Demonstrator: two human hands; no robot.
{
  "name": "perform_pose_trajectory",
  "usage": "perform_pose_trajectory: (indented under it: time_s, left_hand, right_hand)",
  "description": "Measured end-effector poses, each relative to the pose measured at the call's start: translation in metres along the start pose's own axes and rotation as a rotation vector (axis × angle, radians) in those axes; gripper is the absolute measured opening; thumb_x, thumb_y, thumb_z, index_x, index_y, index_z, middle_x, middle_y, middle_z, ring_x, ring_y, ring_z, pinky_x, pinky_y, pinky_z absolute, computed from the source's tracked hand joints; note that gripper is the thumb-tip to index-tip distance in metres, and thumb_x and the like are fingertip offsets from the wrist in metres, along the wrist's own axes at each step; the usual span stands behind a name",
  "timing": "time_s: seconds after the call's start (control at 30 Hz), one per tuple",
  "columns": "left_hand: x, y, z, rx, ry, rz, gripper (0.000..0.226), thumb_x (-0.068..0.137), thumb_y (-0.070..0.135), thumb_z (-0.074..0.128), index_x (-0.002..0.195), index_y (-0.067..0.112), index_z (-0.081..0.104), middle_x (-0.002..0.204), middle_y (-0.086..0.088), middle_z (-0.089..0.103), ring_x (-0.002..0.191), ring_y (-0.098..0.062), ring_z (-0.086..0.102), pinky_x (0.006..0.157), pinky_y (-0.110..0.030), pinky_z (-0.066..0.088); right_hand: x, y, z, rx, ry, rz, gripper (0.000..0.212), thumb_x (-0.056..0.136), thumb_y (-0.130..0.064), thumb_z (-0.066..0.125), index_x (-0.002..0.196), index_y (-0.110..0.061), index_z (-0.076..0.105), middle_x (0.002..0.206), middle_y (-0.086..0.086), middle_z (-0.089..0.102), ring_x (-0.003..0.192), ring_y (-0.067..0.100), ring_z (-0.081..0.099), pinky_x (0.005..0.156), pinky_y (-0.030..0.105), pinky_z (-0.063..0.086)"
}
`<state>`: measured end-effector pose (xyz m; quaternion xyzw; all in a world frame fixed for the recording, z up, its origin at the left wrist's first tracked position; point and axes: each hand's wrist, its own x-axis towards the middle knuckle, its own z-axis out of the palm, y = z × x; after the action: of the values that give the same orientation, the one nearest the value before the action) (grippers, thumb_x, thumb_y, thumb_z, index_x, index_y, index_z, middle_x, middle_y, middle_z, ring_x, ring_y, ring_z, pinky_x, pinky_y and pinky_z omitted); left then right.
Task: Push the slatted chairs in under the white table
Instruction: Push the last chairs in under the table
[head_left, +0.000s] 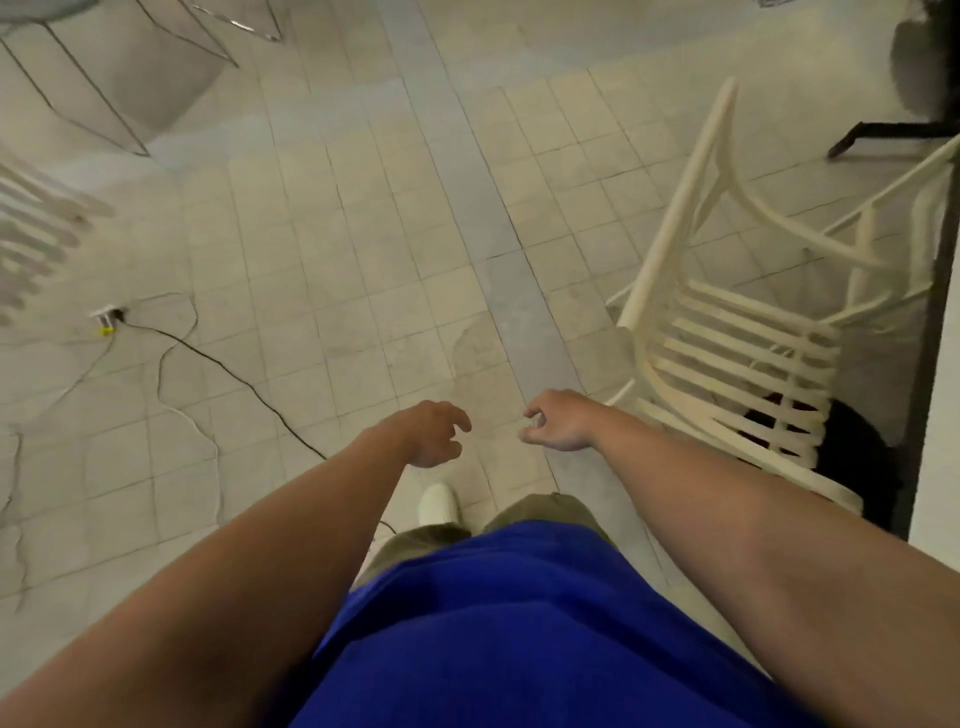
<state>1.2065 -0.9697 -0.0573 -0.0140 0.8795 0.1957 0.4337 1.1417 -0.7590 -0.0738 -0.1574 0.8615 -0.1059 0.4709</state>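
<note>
A cream slatted chair (737, 358) stands at the right, its seat partly under the white table (943, 405), whose dark edge runs down the right side of the view. My left hand (434, 434) and my right hand (558, 421) hang in front of me over the tiled floor, fingers loosely curled, holding nothing. The right hand is just left of the chair's near corner and not touching it. Blurred slats of a second slatted chair (36, 228) show at the left edge.
Thin cables (228, 371) trail across the floor from a small floor socket (106, 317) at the left. A clear chair (130, 78) stands at the top left. A black table base (893, 130) is at the top right. My white shoe (439, 504) is below my hands.
</note>
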Motion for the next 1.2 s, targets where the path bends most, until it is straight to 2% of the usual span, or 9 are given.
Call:
perform_pose_trajectory:
  time_s: [0.2, 0.37, 0.57, 0.7, 0.87, 1.0, 1.2]
  left_hand:
    - [0.044, -0.047, -0.117, 0.066, 0.003, 0.009, 0.040, 0.097, 0.029, 0.055, 0.137, 0.032, 0.053, 0.134, 0.004, 0.057, 0.124, -0.016, 0.052, 0.105, -0.031, 0.040]
    - [0.116, -0.045, -0.207, 0.191, -0.029, 0.056, 0.041, 0.097, 0.030, 0.055, 0.138, 0.032, 0.052, 0.134, 0.004, 0.057, 0.124, -0.017, 0.052, 0.106, -0.034, 0.041]
    - [0.209, 0.015, -0.311, 0.424, -0.127, 0.147, 0.041, 0.098, 0.031, 0.054, 0.139, 0.030, 0.051, 0.137, 0.002, 0.056, 0.122, -0.018, 0.053, 0.105, -0.034, 0.042]
    - [0.265, 0.092, -0.366, 0.574, -0.151, 0.325, 0.042, 0.098, 0.026, 0.054, 0.140, 0.023, 0.052, 0.137, -0.004, 0.058, 0.123, -0.021, 0.054, 0.104, -0.032, 0.042]
    - [0.324, 0.182, -0.377, 0.808, -0.304, 0.527, 0.042, 0.098, 0.025, 0.056, 0.140, 0.024, 0.052, 0.138, -0.003, 0.057, 0.121, -0.020, 0.055, 0.099, -0.030, 0.042]
    - [0.368, 0.240, -0.358, 1.023, -0.459, 0.676, 0.043, 0.097, 0.024, 0.056, 0.140, 0.023, 0.052, 0.138, -0.004, 0.057, 0.122, -0.021, 0.055, 0.102, -0.032, 0.042]
    - [0.419, 0.295, -0.349, 1.363, -0.695, 0.876, 0.046, 0.097, 0.025, 0.056, 0.143, 0.023, 0.049, 0.140, -0.005, 0.055, 0.121, -0.022, 0.054, 0.099, -0.030, 0.043]
  right_hand:
    - [0.066, -0.058, -0.085, 0.097, 0.045, -0.010, 0.063, 0.093, -0.047, 0.060, 0.144, -0.012, 0.048, 0.142, 0.012, 0.053, 0.128, 0.029, 0.051, 0.104, 0.035, 0.040]
    - [0.123, -0.059, -0.156, 0.204, 0.114, 0.008, 0.062, 0.092, -0.047, 0.061, 0.142, -0.012, 0.050, 0.141, 0.012, 0.054, 0.127, 0.027, 0.052, 0.104, 0.035, 0.041]
    - [0.161, -0.021, -0.232, 0.384, 0.184, 0.100, 0.063, 0.094, -0.047, 0.059, 0.145, -0.013, 0.046, 0.143, 0.009, 0.053, 0.128, 0.025, 0.050, 0.104, 0.034, 0.040]
    - [0.165, 0.016, -0.267, 0.551, 0.284, 0.193, 0.062, 0.094, -0.049, 0.057, 0.144, -0.014, 0.046, 0.143, 0.008, 0.051, 0.127, 0.024, 0.050, 0.101, 0.033, 0.040]
    - [0.160, 0.054, -0.263, 0.822, 0.343, 0.394, 0.063, 0.092, -0.054, 0.057, 0.143, -0.019, 0.046, 0.142, 0.005, 0.052, 0.124, 0.023, 0.052, 0.103, 0.036, 0.043]
    - [0.159, 0.067, -0.247, 1.045, 0.424, 0.557, 0.062, 0.093, -0.051, 0.058, 0.143, -0.017, 0.046, 0.144, 0.005, 0.050, 0.127, 0.023, 0.050, 0.106, 0.035, 0.040]
    - [0.181, 0.065, -0.248, 1.335, 0.444, 0.794, 0.063, 0.094, -0.053, 0.055, 0.144, -0.016, 0.044, 0.148, 0.007, 0.046, 0.132, 0.024, 0.045, 0.108, 0.033, 0.035]
